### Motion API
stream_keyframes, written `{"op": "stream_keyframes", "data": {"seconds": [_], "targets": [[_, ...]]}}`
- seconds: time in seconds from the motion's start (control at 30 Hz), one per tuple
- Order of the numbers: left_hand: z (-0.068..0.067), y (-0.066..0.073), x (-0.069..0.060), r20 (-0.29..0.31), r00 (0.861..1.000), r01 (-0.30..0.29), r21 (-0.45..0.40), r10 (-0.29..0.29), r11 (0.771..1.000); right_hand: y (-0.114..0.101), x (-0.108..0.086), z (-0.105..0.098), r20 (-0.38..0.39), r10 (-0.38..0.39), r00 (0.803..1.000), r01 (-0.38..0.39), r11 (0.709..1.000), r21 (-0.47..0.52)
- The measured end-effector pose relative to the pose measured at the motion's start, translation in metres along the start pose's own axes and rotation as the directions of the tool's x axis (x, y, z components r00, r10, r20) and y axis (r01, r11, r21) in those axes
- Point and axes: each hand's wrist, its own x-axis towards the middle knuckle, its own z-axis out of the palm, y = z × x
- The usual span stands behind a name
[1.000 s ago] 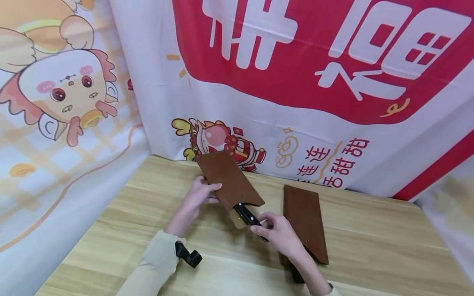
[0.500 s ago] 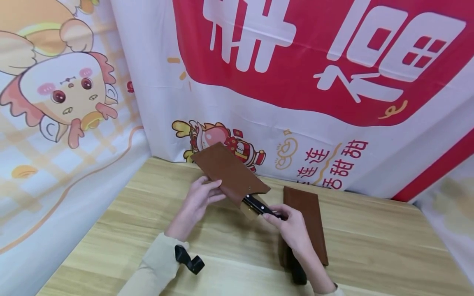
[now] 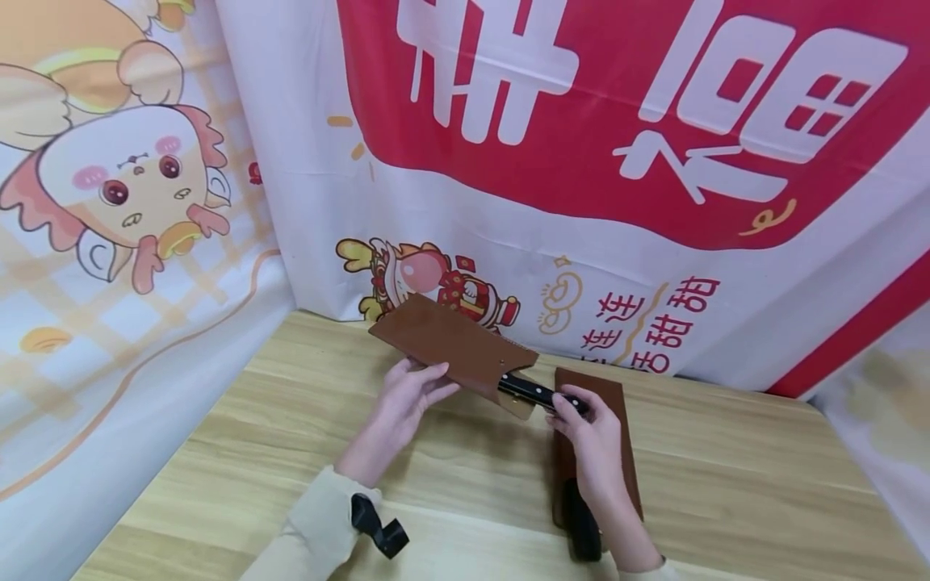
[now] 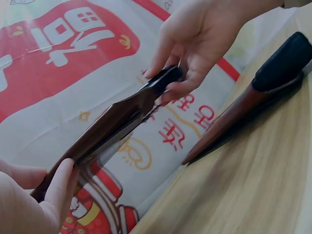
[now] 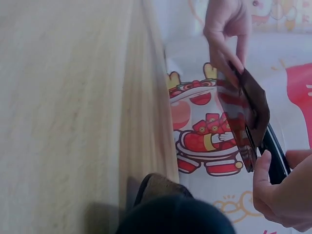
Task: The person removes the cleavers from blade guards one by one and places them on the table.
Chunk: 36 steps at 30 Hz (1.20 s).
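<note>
A brown sheath (image 3: 454, 343) with a black riveted handle (image 3: 534, 391) sticking out of its notched end is held above the table, tilted, between both hands. My left hand (image 3: 407, 399) pinches the sheath's lower edge, thumb on its face; in the left wrist view these fingers (image 4: 59, 187) lie along its edge. My right hand (image 3: 596, 444) grips the end of the handle, and the right wrist view shows the thumb against the black handle (image 5: 275, 156). The blade is hidden within the sheath. Just under my right hand, a second brown sheath (image 3: 613, 395) lies on the table.
The second sheath's black handle (image 3: 581, 524) points toward the front. The wooden table (image 3: 741, 484) runs up to a printed cloth (image 3: 472, 190) behind it, with another patterned cloth (image 3: 138, 323) on the left. A black bracket (image 3: 379, 526) is on my left sleeve.
The held sheath has turned flatter, its handle end swinging to the right and upward. My right hand has moved right and up with the handle; my left hand has shifted slightly right.
</note>
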Motion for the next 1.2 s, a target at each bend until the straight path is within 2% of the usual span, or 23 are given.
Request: {"op": "stream_keyframes", "data": {"seconds": [0.1,0.27,0.43,0.57,0.73,0.83,1.1,1.2], "targets": [[0.004,-0.003,-0.003,-0.016,1.000,-0.013,-0.027,0.012,1.000,-0.004,0.003,-0.004,0.029,0.066,0.997,-0.070,0.977,0.202],[0.009,-0.008,-0.008,-0.019,0.999,-0.037,-0.017,0.036,0.999,-0.006,0.006,-0.014,0.100,0.165,0.981,-0.193,0.875,0.444],[0.014,-0.018,-0.013,-0.008,0.998,-0.054,-0.030,0.054,0.998,-0.006,0.006,-0.020,0.149,0.232,0.961,-0.275,0.786,0.554],[0.020,-0.027,-0.017,0.006,0.998,-0.067,-0.053,0.067,0.996,-0.009,0.009,-0.023,0.150,0.270,0.951,-0.305,0.742,0.597],[0.024,-0.034,-0.022,0.023,0.996,-0.080,-0.068,0.081,0.995,-0.012,0.011,-0.025,0.153,0.302,0.941,-0.329,0.706,0.627],[0.025,-0.035,-0.022,0.024,0.995,-0.097,-0.070,0.099,0.993,-0.013,0.012,-0.026,0.154,0.300,0.942,-0.326,0.694,0.642],[0.023,-0.030,-0.017,-0.017,0.990,-0.140,-0.079,0.139,0.987,-0.014,0.012,-0.027,0.125,0.282,0.951,-0.290,0.675,0.679],[0.021,-0.026,-0.017,-0.028,0.988,-0.156,-0.077,0.155,0.985,-0.014,0.012,-0.032,0.122,0.298,0.947,-0.296,0.656,0.694]]}}
